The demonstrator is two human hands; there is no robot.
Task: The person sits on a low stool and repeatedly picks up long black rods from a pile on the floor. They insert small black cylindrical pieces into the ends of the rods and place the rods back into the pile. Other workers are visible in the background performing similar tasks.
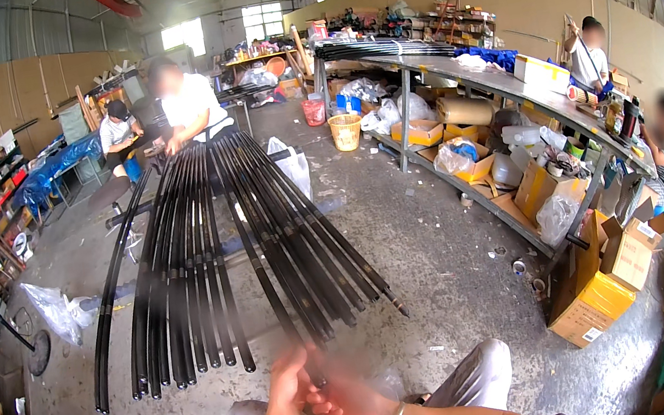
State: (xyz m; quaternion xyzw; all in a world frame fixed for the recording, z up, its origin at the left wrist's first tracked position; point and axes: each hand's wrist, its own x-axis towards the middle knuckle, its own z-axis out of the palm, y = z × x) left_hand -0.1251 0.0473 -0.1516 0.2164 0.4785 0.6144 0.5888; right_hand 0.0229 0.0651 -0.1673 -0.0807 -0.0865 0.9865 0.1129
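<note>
Several long black rods (210, 251) lie side by side on low supports, running from the far workers toward me. My left hand (289, 394) and my right hand (352, 402) meet at the near end of one rod (261, 278), both blurred by motion. Both hands seem closed around that rod's tip, though the blur hides the fingers. My knees in light trousers (485, 369) show below the hands.
Two seated people (163, 112) work at the rods' far end. A long metal shelf table (503, 87) on the right holds boxes and bags, with two more people (661, 141) beside it. Cardboard boxes (595, 301) sit at right, plastic bags (60, 312) at left.
</note>
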